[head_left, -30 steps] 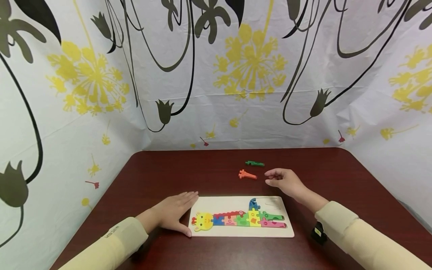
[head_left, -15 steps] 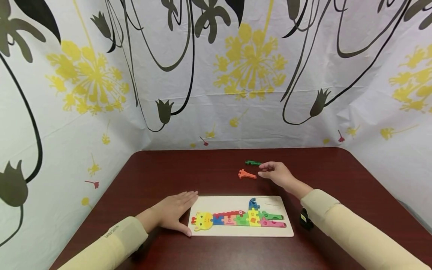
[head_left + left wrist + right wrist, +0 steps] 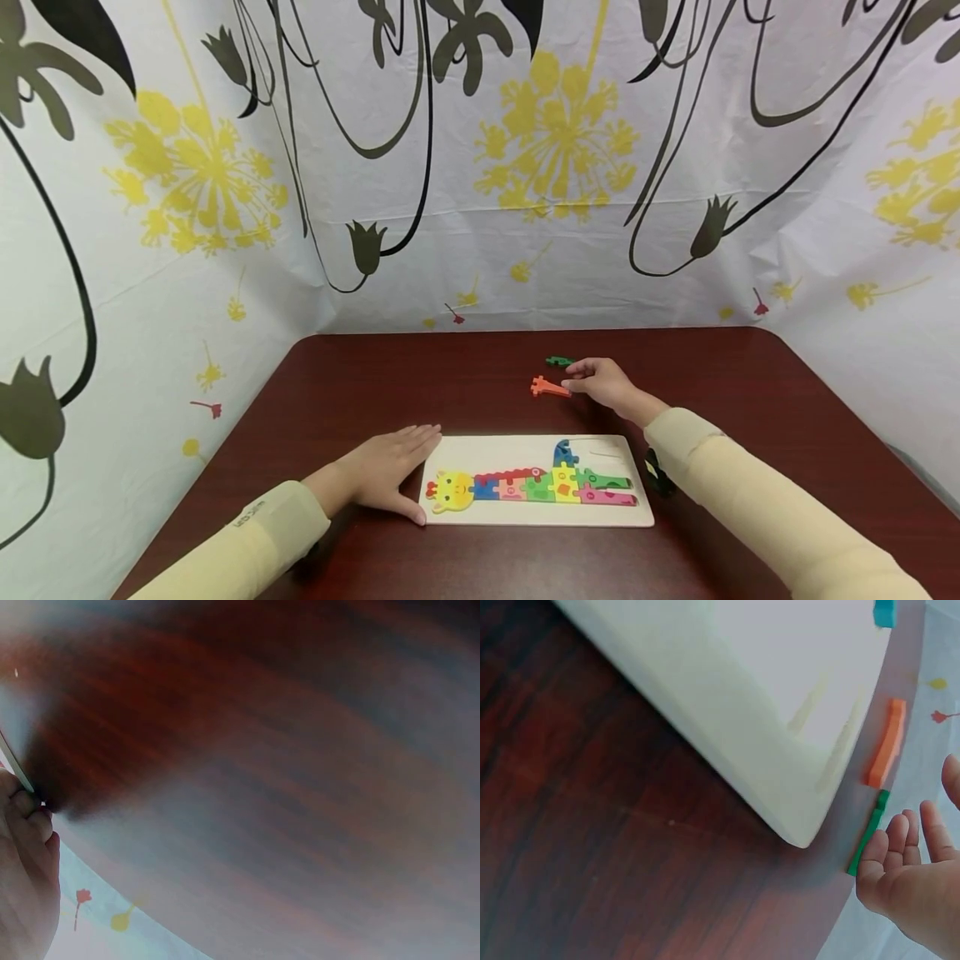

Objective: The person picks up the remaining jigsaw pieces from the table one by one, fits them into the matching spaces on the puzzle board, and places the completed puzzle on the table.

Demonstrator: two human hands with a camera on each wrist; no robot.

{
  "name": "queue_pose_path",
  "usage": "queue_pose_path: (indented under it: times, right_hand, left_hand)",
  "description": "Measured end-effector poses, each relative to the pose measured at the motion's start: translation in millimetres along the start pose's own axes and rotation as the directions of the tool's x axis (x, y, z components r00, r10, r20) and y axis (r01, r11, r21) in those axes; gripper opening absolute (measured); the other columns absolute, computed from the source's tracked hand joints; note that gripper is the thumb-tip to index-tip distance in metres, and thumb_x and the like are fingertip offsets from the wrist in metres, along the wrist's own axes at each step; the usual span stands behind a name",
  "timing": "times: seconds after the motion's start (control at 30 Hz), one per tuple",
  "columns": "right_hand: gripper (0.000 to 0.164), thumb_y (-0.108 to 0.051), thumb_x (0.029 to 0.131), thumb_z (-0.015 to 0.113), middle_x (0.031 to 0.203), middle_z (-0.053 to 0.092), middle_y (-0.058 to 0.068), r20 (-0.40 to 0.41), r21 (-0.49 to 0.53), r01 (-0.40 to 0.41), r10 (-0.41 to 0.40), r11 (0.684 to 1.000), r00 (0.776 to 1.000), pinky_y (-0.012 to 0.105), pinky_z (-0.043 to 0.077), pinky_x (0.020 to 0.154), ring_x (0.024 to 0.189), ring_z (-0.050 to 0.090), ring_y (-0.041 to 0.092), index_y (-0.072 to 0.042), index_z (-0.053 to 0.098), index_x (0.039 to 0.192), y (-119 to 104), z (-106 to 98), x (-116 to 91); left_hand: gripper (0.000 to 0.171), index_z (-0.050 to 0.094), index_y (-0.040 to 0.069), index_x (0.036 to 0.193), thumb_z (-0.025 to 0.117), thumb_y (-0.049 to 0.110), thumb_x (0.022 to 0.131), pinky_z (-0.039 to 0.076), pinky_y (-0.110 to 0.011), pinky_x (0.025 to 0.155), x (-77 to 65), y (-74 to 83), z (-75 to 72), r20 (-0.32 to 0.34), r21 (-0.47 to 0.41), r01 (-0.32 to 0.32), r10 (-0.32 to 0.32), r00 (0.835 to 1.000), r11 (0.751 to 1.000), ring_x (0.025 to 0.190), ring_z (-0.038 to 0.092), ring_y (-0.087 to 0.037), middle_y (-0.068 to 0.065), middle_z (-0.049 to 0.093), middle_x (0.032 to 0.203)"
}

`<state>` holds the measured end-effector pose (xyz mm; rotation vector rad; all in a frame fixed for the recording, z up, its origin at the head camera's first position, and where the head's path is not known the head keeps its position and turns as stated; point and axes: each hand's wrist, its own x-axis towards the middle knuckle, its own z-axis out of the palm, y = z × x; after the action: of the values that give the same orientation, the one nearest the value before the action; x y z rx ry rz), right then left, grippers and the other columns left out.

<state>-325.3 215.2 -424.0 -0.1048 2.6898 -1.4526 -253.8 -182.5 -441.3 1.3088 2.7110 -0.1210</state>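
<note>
A pale wooden puzzle board (image 3: 487, 452) lies flat on the table, bearing a colourful giraffe puzzle (image 3: 525, 487) with a yellow head at the left. My left hand (image 3: 386, 467) rests on the board's left edge, fingers and thumb spread. Beyond the board lie an orange puzzle piece (image 3: 549, 387) and a green puzzle piece (image 3: 558, 362). My right hand (image 3: 609, 387) is at their right ends, its fingertips overlapping both in the head view. In the right wrist view the fingers of the right hand (image 3: 907, 874) look loosely bent beside the green piece; I see nothing pinched.
The dark red-brown table (image 3: 420, 375) extends around the board. White cloth (image 3: 570, 275) with yellow flowers and dark stems hangs behind the table and at both sides. At the board's upper right, thin outlines mark a bare area (image 3: 600, 452).
My right hand has moved left and slightly away from me, up to the orange and green pieces. The left hand, board and both loose pieces have stayed in place.
</note>
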Motion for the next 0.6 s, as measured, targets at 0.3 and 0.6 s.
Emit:
queue_pose_path:
  times: [0.3, 0.6]
  right_hand:
    - [0.034, -0.014, 0.091, 0.069, 0.101, 0.057, 0.013, 0.031, -0.049, -0.027, 0.029, 0.998, 0.999, 0.035, 0.045, 0.073, 0.087, 0.050, 0.025, 0.004, 0.062, 0.119, 5.5, 6.6, 6.8]
    - [0.031, -0.013, 0.091, 0.070, 0.095, 0.055, 0.011, 0.047, -0.038, -0.054, 0.056, 0.998, 0.997, 0.033, 0.041, 0.069, 0.083, 0.048, 0.024, 0.003, 0.062, 0.116, 6.9, 8.4, 10.3]
  left_hand:
    - [0.119, 0.018, 0.008, 0.156, 0.037, 0.090, 0.073, 0.020, -0.038, 0.116, 0.9, 0.6, -0.4, 0.005, -0.006, 0.002, -0.002, 1.000, 1.000, 0.146, 0.016, -0.019, -0.007, 0.017, 0.161]
    - [0.118, 0.019, 0.008, 0.156, 0.038, 0.090, 0.072, 0.020, -0.038, 0.115, 0.8, 0.4, -0.4, 0.005, -0.010, 0.008, -0.008, 1.000, 1.000, 0.146, 0.016, -0.019, -0.006, 0.018, 0.161]
